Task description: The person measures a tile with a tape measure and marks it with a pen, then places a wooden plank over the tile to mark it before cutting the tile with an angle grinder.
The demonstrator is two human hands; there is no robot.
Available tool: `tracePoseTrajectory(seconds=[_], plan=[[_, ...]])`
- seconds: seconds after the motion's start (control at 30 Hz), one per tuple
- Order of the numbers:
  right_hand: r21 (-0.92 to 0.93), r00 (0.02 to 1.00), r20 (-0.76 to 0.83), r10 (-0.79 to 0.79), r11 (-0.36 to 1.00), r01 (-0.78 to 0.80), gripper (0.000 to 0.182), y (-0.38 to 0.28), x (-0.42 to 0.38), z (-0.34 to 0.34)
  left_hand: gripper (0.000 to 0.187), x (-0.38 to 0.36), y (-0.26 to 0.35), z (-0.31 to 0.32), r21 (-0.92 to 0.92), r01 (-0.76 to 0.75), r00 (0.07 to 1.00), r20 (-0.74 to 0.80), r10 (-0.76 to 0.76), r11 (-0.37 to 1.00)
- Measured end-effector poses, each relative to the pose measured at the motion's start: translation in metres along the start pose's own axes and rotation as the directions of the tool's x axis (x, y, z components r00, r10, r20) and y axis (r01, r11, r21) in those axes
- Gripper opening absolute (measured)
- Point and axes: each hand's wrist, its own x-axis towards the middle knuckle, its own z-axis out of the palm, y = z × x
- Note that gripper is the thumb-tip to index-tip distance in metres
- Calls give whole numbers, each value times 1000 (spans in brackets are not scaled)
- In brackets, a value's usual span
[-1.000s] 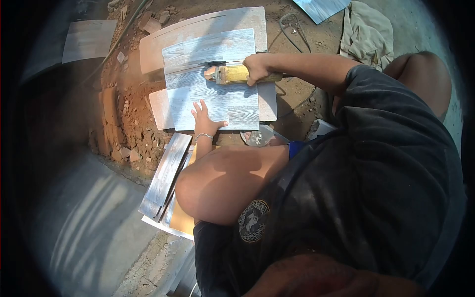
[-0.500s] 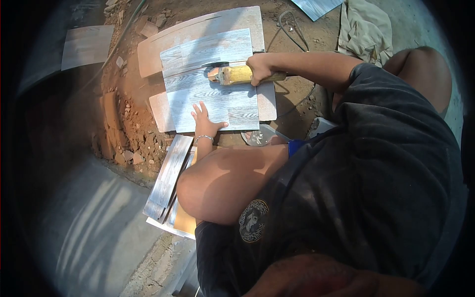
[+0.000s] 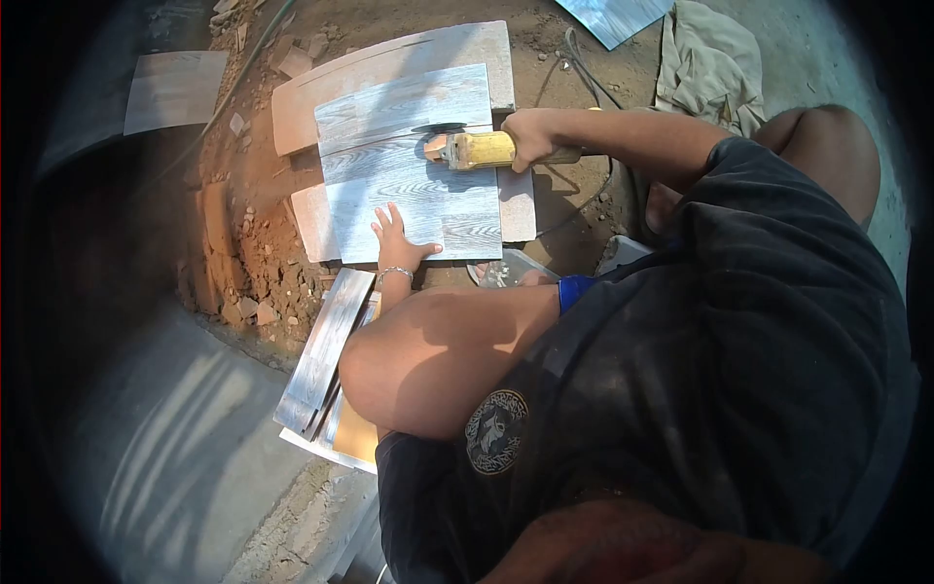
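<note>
A yellow angle grinder is in the grip of my right hand, its disc on the upper part of a grey wood-patterned tile. A thin line runs across the tile from its left edge to the disc. My left hand, with a bracelet at the wrist, lies spread on the tile's lower edge and holds nothing. Under the tile are larger reddish slabs, which stick out above and at both sides.
Cut tile strips lie beside my bent knee. A cable runs behind the grinder near a crumpled cloth. More tiles lie at the upper left and top. Rubble covers soil on the left.
The grinder in my right hand has moved to the right along the tile, and the line behind its disc is longer. My left hand stays spread on the tile.
</note>
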Motion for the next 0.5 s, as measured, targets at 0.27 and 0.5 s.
tracePoseTrajectory(seconds=[0.27,0.5], plan=[[-15,999,-44,-3,1000,2,42,0,4,4,148,0,-2,2,24,-6,1000,-8,7,1000],[3,1000,23,22,1000,-22,47,6,-2,3,148,0,-3,2,5,-18,1000,-4,18,1000]])
